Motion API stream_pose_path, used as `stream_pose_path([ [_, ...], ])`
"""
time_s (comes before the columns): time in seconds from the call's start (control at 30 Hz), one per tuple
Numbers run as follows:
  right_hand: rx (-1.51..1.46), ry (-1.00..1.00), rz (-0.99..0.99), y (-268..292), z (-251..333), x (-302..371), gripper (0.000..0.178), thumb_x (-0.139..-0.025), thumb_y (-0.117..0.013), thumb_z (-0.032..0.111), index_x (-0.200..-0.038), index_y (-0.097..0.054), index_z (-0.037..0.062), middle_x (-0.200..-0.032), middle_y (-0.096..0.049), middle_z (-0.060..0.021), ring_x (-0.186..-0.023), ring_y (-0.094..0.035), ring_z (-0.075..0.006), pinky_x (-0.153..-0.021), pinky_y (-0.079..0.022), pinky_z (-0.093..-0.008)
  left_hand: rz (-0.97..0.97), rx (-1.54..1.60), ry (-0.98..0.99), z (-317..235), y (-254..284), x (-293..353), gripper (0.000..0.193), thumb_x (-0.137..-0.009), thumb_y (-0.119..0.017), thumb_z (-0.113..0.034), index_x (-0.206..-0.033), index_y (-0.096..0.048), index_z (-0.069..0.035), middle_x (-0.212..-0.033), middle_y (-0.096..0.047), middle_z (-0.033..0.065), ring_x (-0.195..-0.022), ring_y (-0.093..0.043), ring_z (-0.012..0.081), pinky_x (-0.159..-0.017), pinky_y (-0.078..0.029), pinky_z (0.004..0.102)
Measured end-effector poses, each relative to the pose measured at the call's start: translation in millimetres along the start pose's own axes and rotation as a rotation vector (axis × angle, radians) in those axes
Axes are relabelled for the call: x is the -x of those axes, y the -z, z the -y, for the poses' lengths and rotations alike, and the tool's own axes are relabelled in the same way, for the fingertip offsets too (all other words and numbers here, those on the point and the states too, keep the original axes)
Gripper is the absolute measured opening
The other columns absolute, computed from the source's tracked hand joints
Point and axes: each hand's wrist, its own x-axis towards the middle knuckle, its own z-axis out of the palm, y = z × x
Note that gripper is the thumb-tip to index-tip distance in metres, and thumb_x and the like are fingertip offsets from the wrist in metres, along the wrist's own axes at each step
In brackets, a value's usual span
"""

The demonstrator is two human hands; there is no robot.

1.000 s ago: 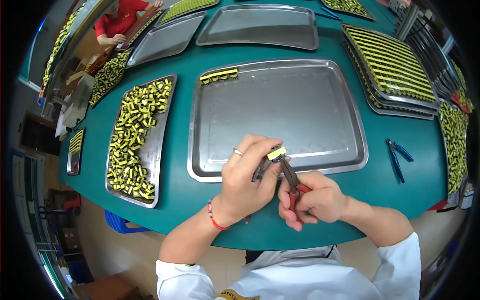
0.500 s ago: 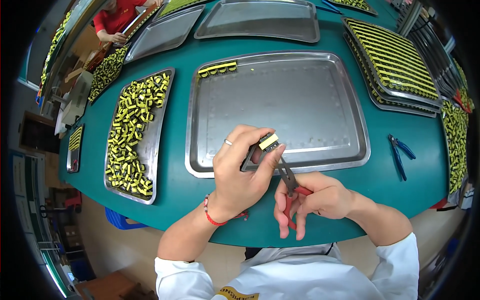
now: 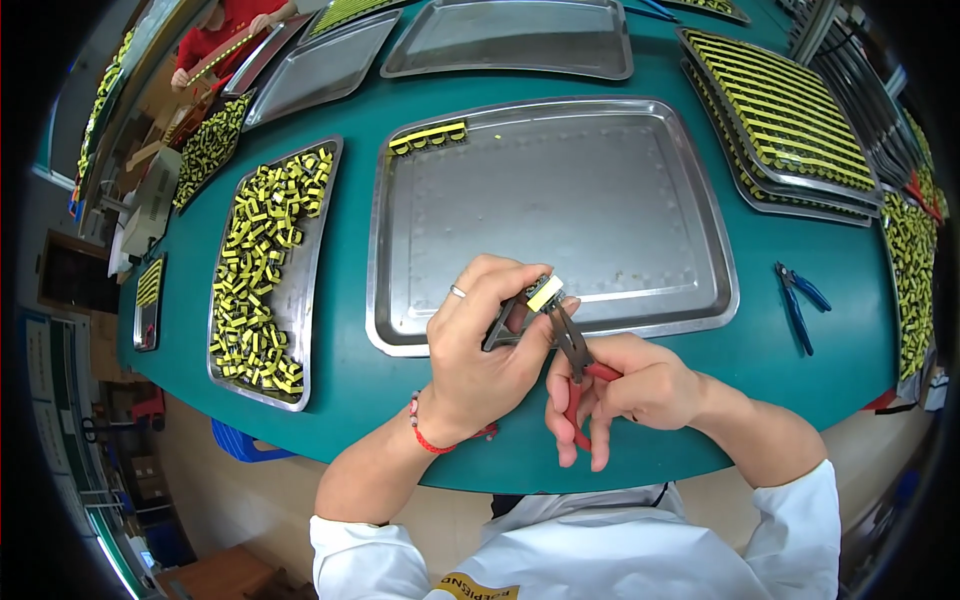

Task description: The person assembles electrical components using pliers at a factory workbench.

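Observation:
My left hand (image 3: 475, 345) pinches a small yellow-and-black transformer (image 3: 544, 293) between thumb and fingertips, above the near edge of a metal tray (image 3: 590, 200). A dark, angular piece (image 3: 497, 325) shows under its curled fingers; what it is I cannot make out. Red-handled pliers (image 3: 574, 352) are in my right hand (image 3: 645, 380), their narrow jaws up against the transformer's near end. Whether the jaws grip a part of it is too small to tell. A short row of the same transformers (image 3: 430, 138) stands in the tray's far left corner.
To the left lies a tray heaped with loose transformers (image 3: 250, 270). Stacked trays of lined-up transformers (image 3: 785, 115) stand at the far right, with blue-handled cutters (image 3: 797, 300) nearer. Further trays (image 3: 510, 40) lie at the back. A co-worker in red (image 3: 225, 40) handles a strip.
The transformer has turned in my left fingers, and the pliers' jaws have moved up and left against it. At the far left, the co-worker's hands have shifted with a strip.

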Motion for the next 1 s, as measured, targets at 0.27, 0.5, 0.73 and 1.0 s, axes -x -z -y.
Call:
stream_pose_path([
  [0.27, 0.130, 0.020, -0.019, 2.3, 1.5, -3.5, 0.030, -0.069, -0.044, -0.007, -0.098, -0.052, -0.0051, -0.084, -0.061, -0.0168, -0.069, -0.064, -0.0228, -0.047, -0.043, -0.0266, 0.001, -0.023, -0.020, -2.6, 1.5, -1.9, 0.029, -0.075, -0.072, 0.010, -0.103, -0.064, 0.005, -0.091, -0.062, 0.0109, -0.073, -0.059, 0.0117, -0.058, -0.046, 0.0207],
  [0.5, 0.888, 0.548, -0.503, -3.8, -5.7, 2.8, 0.022, -0.078, -0.064, -0.003, -0.097, -0.055, 0.0005, -0.082, -0.059, -0.0051, -0.064, -0.057, -0.0098, -0.050, -0.043, -0.0231, 0.054, 0.239, 0.385, -12.8, 1.2, -1.9, 0.015, -0.090, -0.068, -0.007, -0.097, -0.065, 0.005, -0.087, -0.062, 0.0045, -0.073, -0.055, 0.0070, -0.063, -0.043, 0.0214],
  [0.73, 1.275, 1.138, -0.760, 6.9, -14.3, -19.2, 0.037, -0.068, -0.078, -0.004, -0.100, -0.059, 0.0014, -0.083, -0.062, -0.0080, -0.060, -0.060, -0.0144, -0.051, -0.049, -0.0250, 0.142, 0.383, 0.374, -20.0, -10.5, 7.1, 0.016, -0.088, -0.069, -0.004, -0.101, -0.063, 0.004, -0.091, -0.063, 0.0051, -0.081, -0.056, 0.0093, -0.071, -0.044, 0.0224],
  [1.0, 1.030, 1.128, -0.624, -4.3, -21.9, -10.7, 0.044, -0.075, -0.075, -0.006, -0.116, -0.060, -0.0046, -0.092, -0.067, -0.0128, -0.068, -0.064, -0.0123, -0.055, -0.054, -0.0229, -0.021, 1.516, 0.807, -4.1, 1.3, -1.2, 0.064, -0.100, -0.032, -0.052, -0.132, -0.050, 0.000, -0.117, -0.058, 0.0169, -0.106, -0.058, 0.0255, -0.093, -0.046, 0.0391],
])
